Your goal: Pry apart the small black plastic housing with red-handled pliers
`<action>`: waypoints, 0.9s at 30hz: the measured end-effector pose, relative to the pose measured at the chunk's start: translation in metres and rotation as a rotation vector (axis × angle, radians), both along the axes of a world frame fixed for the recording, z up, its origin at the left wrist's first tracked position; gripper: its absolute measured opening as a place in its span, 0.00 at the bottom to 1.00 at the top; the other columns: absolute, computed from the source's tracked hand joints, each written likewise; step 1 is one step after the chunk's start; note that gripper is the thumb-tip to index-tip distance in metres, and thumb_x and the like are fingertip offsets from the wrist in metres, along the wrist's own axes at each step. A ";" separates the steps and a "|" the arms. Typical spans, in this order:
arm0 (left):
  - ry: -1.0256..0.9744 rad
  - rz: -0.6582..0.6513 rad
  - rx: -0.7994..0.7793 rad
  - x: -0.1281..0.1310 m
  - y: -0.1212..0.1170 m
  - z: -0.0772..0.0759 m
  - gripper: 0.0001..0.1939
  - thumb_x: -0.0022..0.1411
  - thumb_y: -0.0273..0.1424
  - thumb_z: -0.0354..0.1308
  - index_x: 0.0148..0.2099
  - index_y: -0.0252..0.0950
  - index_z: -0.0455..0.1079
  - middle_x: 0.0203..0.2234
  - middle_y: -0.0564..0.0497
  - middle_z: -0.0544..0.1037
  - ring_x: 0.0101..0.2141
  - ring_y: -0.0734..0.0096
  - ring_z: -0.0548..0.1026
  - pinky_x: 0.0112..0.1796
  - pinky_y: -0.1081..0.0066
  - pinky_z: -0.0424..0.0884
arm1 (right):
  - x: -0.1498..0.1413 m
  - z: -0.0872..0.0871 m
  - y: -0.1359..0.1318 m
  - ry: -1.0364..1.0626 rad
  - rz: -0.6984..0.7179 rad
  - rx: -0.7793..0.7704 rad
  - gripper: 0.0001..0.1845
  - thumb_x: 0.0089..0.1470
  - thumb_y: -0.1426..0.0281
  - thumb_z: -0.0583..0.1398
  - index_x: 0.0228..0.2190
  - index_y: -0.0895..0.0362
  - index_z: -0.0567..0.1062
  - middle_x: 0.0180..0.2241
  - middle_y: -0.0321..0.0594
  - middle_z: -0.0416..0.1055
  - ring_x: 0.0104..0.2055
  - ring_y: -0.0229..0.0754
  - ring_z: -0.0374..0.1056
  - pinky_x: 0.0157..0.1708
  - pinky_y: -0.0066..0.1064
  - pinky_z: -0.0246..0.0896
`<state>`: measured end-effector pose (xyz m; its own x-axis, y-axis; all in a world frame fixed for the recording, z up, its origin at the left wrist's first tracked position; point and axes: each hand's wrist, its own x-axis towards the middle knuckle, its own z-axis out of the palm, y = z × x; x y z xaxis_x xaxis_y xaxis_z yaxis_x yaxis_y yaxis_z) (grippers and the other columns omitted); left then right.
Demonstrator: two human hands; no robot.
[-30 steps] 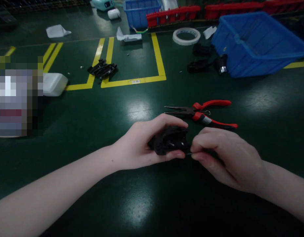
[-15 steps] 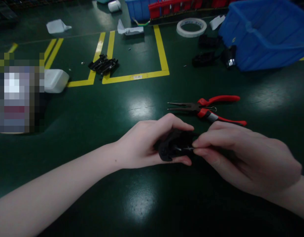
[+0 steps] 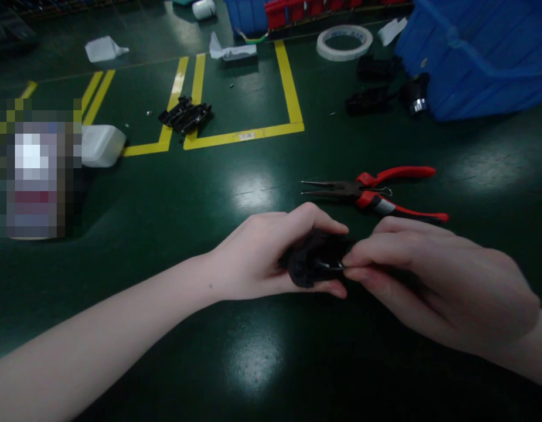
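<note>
My left hand is wrapped round a dark black plastic part, with the thumb and fingers on its two sides. Finger and thumb of my right hand pinch the end of a thin, shiny metal wire piece, whose other end lies against or inside the black part; the exact contact is too dark to tell. Just beyond my hands, long-nose pliers with red handles lie with their jaws apart. A small bent wire hook shows between the handles.
Several black parts are piled on yellow tape lines on the green surface. At the back right stand a blue bin, a tape roll and more black parts. A white container is at left, beside a blurred-out patch.
The view has shifted slightly, so most things sit a little further right. Both hands keep their grips, and the black part appears turned slightly.
</note>
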<state>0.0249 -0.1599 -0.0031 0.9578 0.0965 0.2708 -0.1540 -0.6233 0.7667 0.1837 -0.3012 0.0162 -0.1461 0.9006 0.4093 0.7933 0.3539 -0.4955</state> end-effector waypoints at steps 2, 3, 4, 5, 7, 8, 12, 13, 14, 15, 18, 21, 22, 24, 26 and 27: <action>-0.012 -0.017 0.006 0.001 0.000 -0.001 0.23 0.57 0.42 0.64 0.49 0.34 0.65 0.34 0.50 0.77 0.32 0.70 0.77 0.31 0.75 0.71 | 0.000 0.000 0.000 -0.007 0.014 0.002 0.08 0.60 0.72 0.53 0.31 0.56 0.71 0.23 0.30 0.70 0.22 0.29 0.65 0.24 0.23 0.60; -0.018 -0.023 0.008 0.001 0.001 -0.001 0.23 0.57 0.42 0.64 0.49 0.34 0.65 0.33 0.50 0.77 0.32 0.70 0.77 0.30 0.75 0.70 | 0.001 0.000 0.000 -0.020 0.030 0.000 0.09 0.61 0.72 0.53 0.31 0.56 0.71 0.22 0.30 0.70 0.23 0.29 0.65 0.25 0.23 0.59; -0.021 -0.024 0.011 0.002 0.001 -0.002 0.23 0.57 0.42 0.64 0.49 0.34 0.65 0.32 0.50 0.77 0.31 0.70 0.76 0.30 0.75 0.70 | 0.001 0.000 0.000 -0.044 0.049 -0.010 0.09 0.61 0.72 0.52 0.31 0.56 0.71 0.21 0.30 0.69 0.23 0.29 0.65 0.26 0.23 0.59; -0.020 -0.018 0.012 0.002 0.001 -0.002 0.23 0.57 0.42 0.64 0.49 0.33 0.65 0.31 0.51 0.77 0.31 0.70 0.76 0.29 0.75 0.69 | 0.002 0.000 0.000 -0.078 0.073 -0.025 0.10 0.61 0.72 0.52 0.30 0.56 0.71 0.21 0.30 0.68 0.23 0.30 0.64 0.26 0.24 0.58; -0.012 -0.004 0.006 0.002 0.001 -0.003 0.23 0.58 0.43 0.63 0.49 0.34 0.65 0.31 0.51 0.77 0.30 0.70 0.76 0.29 0.75 0.69 | 0.004 0.000 0.000 -0.157 0.100 -0.055 0.10 0.61 0.73 0.52 0.30 0.55 0.72 0.21 0.29 0.68 0.23 0.30 0.63 0.27 0.24 0.57; -0.005 0.005 0.000 0.002 0.001 -0.003 0.23 0.58 0.43 0.63 0.49 0.34 0.65 0.31 0.51 0.77 0.31 0.70 0.76 0.29 0.75 0.69 | 0.004 0.000 0.000 -0.187 0.106 -0.059 0.10 0.61 0.72 0.52 0.30 0.55 0.72 0.21 0.29 0.68 0.23 0.30 0.63 0.28 0.24 0.57; 0.019 0.041 -0.002 0.001 0.001 -0.003 0.25 0.57 0.47 0.62 0.48 0.35 0.65 0.33 0.50 0.77 0.33 0.68 0.77 0.30 0.74 0.70 | 0.006 -0.003 0.001 -0.215 0.114 -0.036 0.10 0.62 0.72 0.52 0.31 0.55 0.71 0.21 0.29 0.68 0.23 0.31 0.62 0.28 0.25 0.56; 0.014 0.046 0.006 0.001 0.000 -0.003 0.25 0.56 0.47 0.62 0.48 0.35 0.65 0.33 0.50 0.77 0.33 0.68 0.77 0.30 0.74 0.70 | 0.007 -0.004 0.001 -0.216 0.125 -0.039 0.10 0.62 0.72 0.51 0.31 0.55 0.71 0.21 0.29 0.68 0.23 0.31 0.62 0.29 0.25 0.56; 0.004 0.049 0.015 0.001 0.000 -0.004 0.25 0.56 0.47 0.62 0.48 0.35 0.66 0.33 0.51 0.77 0.32 0.68 0.77 0.30 0.74 0.70 | 0.008 -0.004 0.001 -0.218 0.137 -0.042 0.10 0.62 0.72 0.51 0.32 0.55 0.71 0.21 0.29 0.67 0.24 0.31 0.62 0.30 0.25 0.56; -0.012 0.052 0.023 0.000 0.000 -0.004 0.25 0.56 0.48 0.62 0.48 0.35 0.66 0.32 0.51 0.76 0.32 0.68 0.77 0.30 0.74 0.69 | 0.008 -0.004 0.001 -0.220 0.147 -0.045 0.09 0.62 0.72 0.51 0.32 0.55 0.71 0.21 0.29 0.67 0.24 0.31 0.62 0.30 0.25 0.56; -0.042 0.068 0.034 0.000 0.000 -0.005 0.25 0.56 0.48 0.62 0.47 0.35 0.66 0.31 0.51 0.76 0.30 0.69 0.76 0.28 0.75 0.69 | 0.010 -0.003 0.001 -0.217 0.165 -0.048 0.09 0.62 0.72 0.51 0.34 0.56 0.71 0.21 0.30 0.67 0.24 0.32 0.63 0.31 0.25 0.58; -0.047 0.092 0.036 -0.001 -0.001 -0.006 0.26 0.56 0.49 0.62 0.47 0.36 0.66 0.31 0.51 0.77 0.30 0.69 0.76 0.28 0.74 0.68 | 0.010 -0.004 0.000 -0.195 0.173 -0.038 0.08 0.62 0.73 0.52 0.35 0.56 0.71 0.21 0.31 0.67 0.24 0.32 0.64 0.31 0.25 0.59; -0.046 0.097 0.034 -0.001 -0.001 -0.006 0.26 0.55 0.49 0.62 0.47 0.36 0.66 0.31 0.51 0.77 0.30 0.69 0.76 0.28 0.74 0.69 | 0.010 -0.004 0.000 -0.180 0.174 -0.026 0.07 0.61 0.73 0.52 0.36 0.57 0.71 0.22 0.31 0.68 0.25 0.31 0.64 0.31 0.24 0.60; -0.037 0.100 0.017 -0.001 -0.001 -0.006 0.25 0.55 0.49 0.63 0.47 0.36 0.66 0.32 0.51 0.77 0.32 0.69 0.77 0.29 0.74 0.69 | 0.009 -0.007 0.000 -0.120 0.148 0.026 0.06 0.60 0.74 0.53 0.38 0.57 0.70 0.24 0.32 0.70 0.27 0.31 0.66 0.32 0.23 0.62; -0.018 0.099 -0.010 0.000 0.000 -0.004 0.24 0.56 0.47 0.63 0.47 0.35 0.66 0.34 0.50 0.77 0.33 0.69 0.77 0.30 0.75 0.69 | 0.009 -0.010 0.000 -0.053 0.075 0.076 0.06 0.59 0.75 0.55 0.39 0.59 0.71 0.25 0.33 0.71 0.27 0.30 0.67 0.32 0.22 0.62; -0.010 0.102 -0.020 0.001 0.000 -0.003 0.24 0.57 0.46 0.63 0.47 0.34 0.66 0.35 0.50 0.77 0.34 0.69 0.77 0.31 0.75 0.69 | 0.010 -0.011 0.000 -0.026 0.041 0.092 0.07 0.59 0.75 0.55 0.39 0.60 0.71 0.26 0.34 0.72 0.28 0.30 0.67 0.31 0.22 0.63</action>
<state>0.0254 -0.1598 -0.0065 0.9399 0.1988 0.2777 -0.0987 -0.6203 0.7781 0.1932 -0.3014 0.0048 -0.1936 0.8524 0.4858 0.7895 0.4293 -0.4385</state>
